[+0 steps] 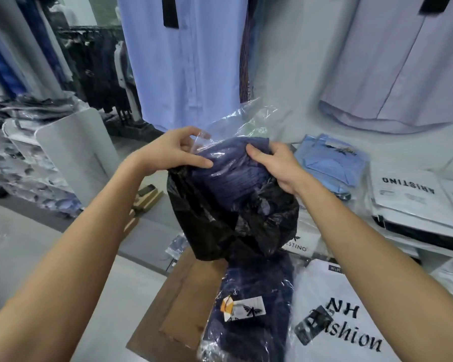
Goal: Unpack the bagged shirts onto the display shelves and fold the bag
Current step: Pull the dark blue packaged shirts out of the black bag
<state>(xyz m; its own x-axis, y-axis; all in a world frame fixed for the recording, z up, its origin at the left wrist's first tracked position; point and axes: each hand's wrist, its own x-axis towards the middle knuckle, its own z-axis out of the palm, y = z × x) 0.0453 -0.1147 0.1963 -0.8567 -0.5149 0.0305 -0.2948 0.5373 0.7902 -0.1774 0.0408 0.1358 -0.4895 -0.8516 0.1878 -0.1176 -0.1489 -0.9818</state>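
Holding the black bag [220,220] up over the shelf's near edge, I keep its mouth open so the navy shirt [230,165], in clear wrap, can slide out. My left hand [173,150] pinches the wrap's loose flap; my right hand [277,165] grips the shirt's top edge. Below lies another wrapped navy shirt [251,309] beside a white carrier bag [338,322].

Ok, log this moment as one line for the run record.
stage: pulling navy wrapped shirt from black bag | left hand: pinches clear wrap | right hand: grips shirt | another navy shirt lies below
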